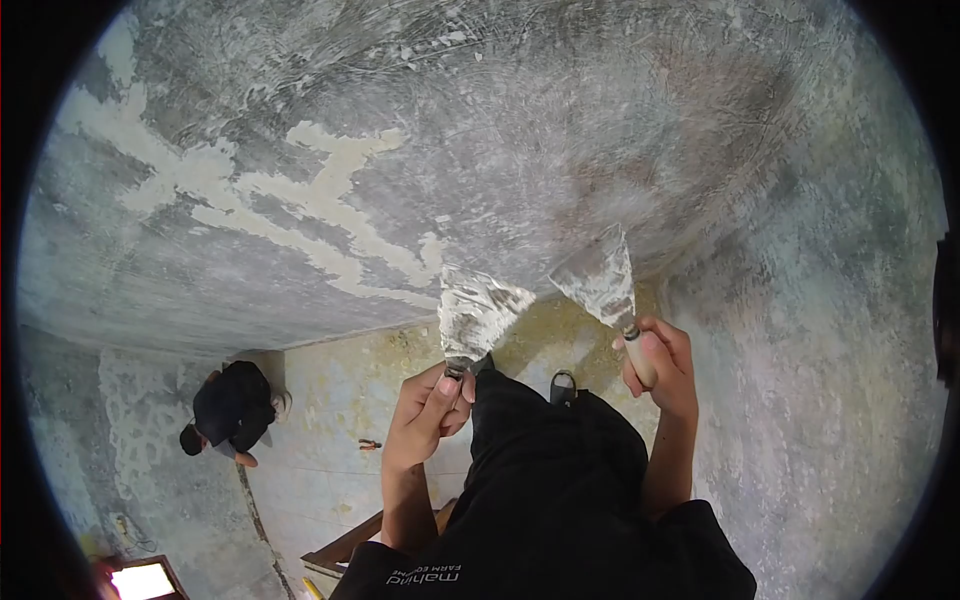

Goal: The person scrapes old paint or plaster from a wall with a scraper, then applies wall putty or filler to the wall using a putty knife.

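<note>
My left hand (425, 415) is closed round the handle of a putty knife (478, 312), its wide blade pointing up and coated with white putty. In my right hand (668, 365) is a second putty knife (602, 278) with a pale handle; grey-white smears cover its blade, which tilts up and to the left. Both blades stand in front of the grey wall (520, 150). Pale filler patches (300, 205) branch across that wall, their lower right end close to the left blade.
Another person (235, 408) in dark clothes bends near the far wall at the left. Pliers-like tool (370, 444) lies on the stained floor (325, 385). A wooden piece (345, 543) is behind my left arm. The side wall (800, 400) rises close on my right.
</note>
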A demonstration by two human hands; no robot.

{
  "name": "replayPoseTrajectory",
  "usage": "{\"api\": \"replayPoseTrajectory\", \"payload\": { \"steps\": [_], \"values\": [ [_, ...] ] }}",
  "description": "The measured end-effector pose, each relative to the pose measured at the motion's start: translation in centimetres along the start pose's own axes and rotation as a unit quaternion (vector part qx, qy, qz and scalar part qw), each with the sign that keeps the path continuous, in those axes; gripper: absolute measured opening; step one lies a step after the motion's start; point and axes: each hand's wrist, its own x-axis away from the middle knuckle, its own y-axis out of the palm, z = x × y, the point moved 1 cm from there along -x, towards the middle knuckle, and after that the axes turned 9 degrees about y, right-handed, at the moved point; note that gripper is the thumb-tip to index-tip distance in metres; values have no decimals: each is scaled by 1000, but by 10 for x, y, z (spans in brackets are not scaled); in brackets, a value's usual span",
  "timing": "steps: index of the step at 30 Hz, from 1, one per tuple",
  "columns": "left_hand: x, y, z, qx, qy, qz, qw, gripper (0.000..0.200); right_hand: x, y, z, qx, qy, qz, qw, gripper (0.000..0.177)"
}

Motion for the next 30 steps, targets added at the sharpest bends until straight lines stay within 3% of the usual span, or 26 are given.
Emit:
{"api": "replayPoseTrajectory", "payload": {
  "steps": [6, 11, 15, 17, 18, 20, 22, 25, 27, 29, 30],
  "values": [
    [-1, 10, -6, -98, 12, -18, 995, 35, 7, 2, -11, 97, 13, -50, 994, 33],
    [-3, 10, -12, -142, 38, -26, 989, 38, 13, 6, -20, 143, -3, 16, 990, 32],
    [-10, 11, -7, -321, 64, -83, 941, 29, 15, 11, -27, 160, 10, 26, 987, 31],
    [-15, 10, -17, -441, 65, -153, 882, 27, 15, 13, -22, 175, -88, 7, 981, 30],
    [-18, 6, -26, -431, -6, -184, 884, 26, 10, 12, -20, 185, -145, -5, 972, 30],
    [-17, -16, -64, -417, -56, -160, 893, 32, 11, 4, 2, -14, -212, 24, 977, 34],
    [-8, -59, -128, -576, -77, -120, 805, 46, 6, -12, 7, -117, -241, 11, 963, 41],
    [-2, -138, -231, -612, -145, -114, 769, 48, -6, -25, 2, -138, -211, 46, 967, 46],
    [6, -149, -220, -608, -70, -51, 789, 39, -17, -29, -5, -140, -155, 14, 978, 44],
    [17, -187, -259, -648, 0, -23, 761, 29, -29, -21, -22, -143, -163, 29, 976, 36],
    [16, -196, -261, -640, -13, 34, 767, 25, -35, -18, -30, -147, -163, 38, 975, 33]
  ]
}}
